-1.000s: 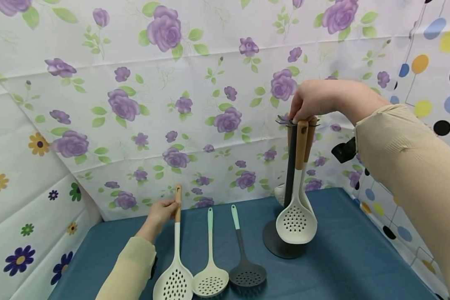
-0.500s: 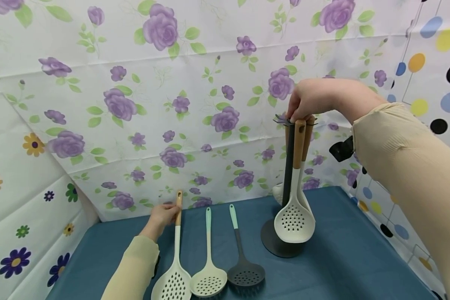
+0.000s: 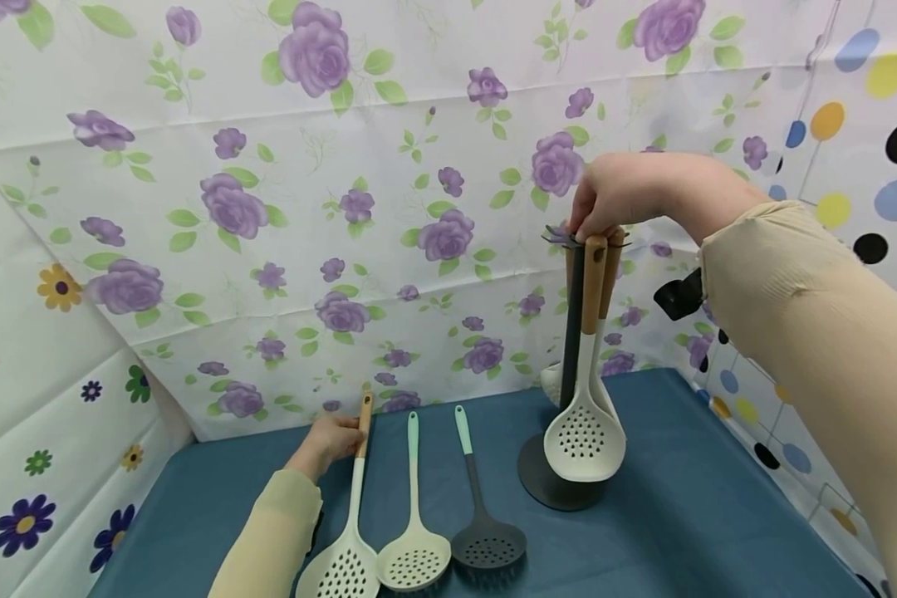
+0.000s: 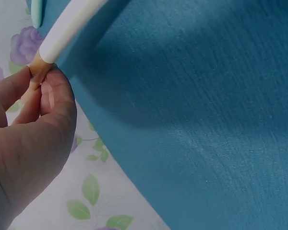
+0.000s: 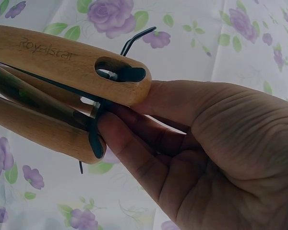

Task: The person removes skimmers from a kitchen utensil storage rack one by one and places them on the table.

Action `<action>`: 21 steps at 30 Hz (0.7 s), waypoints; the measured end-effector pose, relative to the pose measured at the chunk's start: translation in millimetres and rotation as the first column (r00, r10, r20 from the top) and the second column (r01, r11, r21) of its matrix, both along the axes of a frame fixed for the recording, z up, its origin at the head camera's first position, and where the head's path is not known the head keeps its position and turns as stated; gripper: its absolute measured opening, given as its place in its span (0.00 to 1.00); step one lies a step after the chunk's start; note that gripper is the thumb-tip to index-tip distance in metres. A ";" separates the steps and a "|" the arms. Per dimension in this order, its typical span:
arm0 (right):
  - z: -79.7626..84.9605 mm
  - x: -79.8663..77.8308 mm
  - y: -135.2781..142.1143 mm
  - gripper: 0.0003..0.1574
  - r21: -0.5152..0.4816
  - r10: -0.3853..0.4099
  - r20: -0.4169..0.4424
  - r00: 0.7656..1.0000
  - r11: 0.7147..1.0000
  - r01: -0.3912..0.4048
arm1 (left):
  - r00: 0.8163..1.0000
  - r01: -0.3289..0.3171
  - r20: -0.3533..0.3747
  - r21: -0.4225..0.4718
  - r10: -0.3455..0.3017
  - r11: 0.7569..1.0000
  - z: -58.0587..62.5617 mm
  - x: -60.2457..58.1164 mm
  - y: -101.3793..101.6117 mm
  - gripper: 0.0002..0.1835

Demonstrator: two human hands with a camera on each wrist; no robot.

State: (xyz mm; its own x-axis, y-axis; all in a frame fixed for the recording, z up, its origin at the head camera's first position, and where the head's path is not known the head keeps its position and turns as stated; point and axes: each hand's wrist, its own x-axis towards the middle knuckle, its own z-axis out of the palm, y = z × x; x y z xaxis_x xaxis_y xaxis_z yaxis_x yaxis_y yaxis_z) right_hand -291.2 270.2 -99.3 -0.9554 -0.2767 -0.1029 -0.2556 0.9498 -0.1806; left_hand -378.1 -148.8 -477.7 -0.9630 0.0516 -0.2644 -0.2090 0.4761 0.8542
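Head view — three skimmers [image 3: 414,558], left hand [image 3: 334,440] pinching one — one rack [image 3: 570,357].

Forward-down head view, close wrist views

Your head view: bright, even light; faint shadow on the worktop [image 3: 706,473], lower right, darker patch beneath the grey skimmer [image 3: 489,541]. Your wrist views run dimmer: left slightly soft, broad shadow upper left; right backlit, your fingers [image 5: 137,158] shaded.
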 end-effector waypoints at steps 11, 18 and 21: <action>-1.2 1.1 -1.3 0.14 -0.006 -0.002 -0.004 1.000 1.000 0.002 | 1.000 0.027 0.018 -0.076 -0.025 0.997 -8.4 -4.1 0.1 0.22; -0.6 0.9 -1.2 0.14 0.003 -0.006 -0.009 1.000 1.000 0.006 | 0.999 0.032 0.015 -0.102 -0.031 0.994 -12.7 -5.4 -4.4 0.21; -0.9 0.6 -0.7 0.15 0.007 -0.002 -0.008 1.000 1.000 0.002 | 0.999 0.030 0.025 -0.113 -0.027 0.993 -16.5 -6.7 -6.7 0.20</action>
